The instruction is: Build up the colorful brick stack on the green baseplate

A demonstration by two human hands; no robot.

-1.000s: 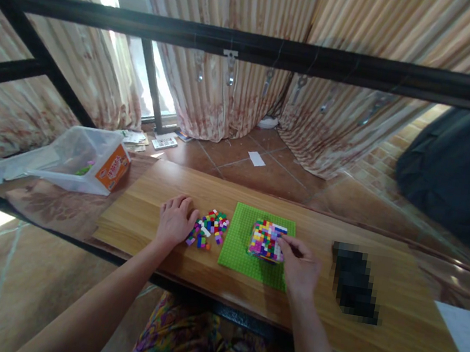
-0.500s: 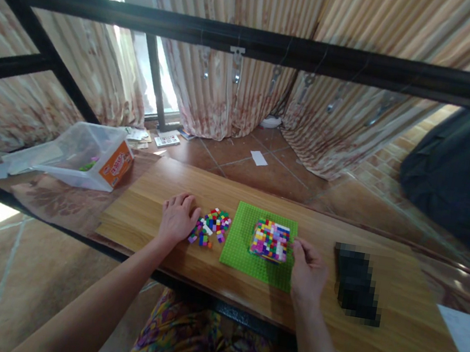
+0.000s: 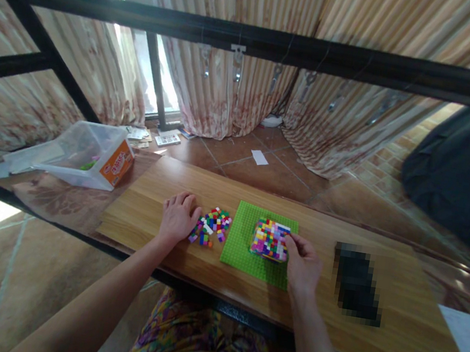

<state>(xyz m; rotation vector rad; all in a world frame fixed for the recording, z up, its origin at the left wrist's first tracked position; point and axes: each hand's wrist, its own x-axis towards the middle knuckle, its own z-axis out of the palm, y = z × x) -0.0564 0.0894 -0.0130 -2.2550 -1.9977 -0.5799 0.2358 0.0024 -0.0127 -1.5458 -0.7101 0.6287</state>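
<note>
I'm watching the right hand (image 3: 303,265) pinching the multicoloured brick block (image 3: 270,240) on the green studded baseplate (image 3: 245,249); the left hand (image 3: 177,219), fingers loosely together, is lying flat. An off-centre squeeze could pop bricks loose.

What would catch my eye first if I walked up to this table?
Probably the block of many-coloured bricks standing on the green baseplate in the middle of the wooden board, with the right hand at its right edge. Just left lies a loose pile of small bricks, the left hand resting beside it.
</note>
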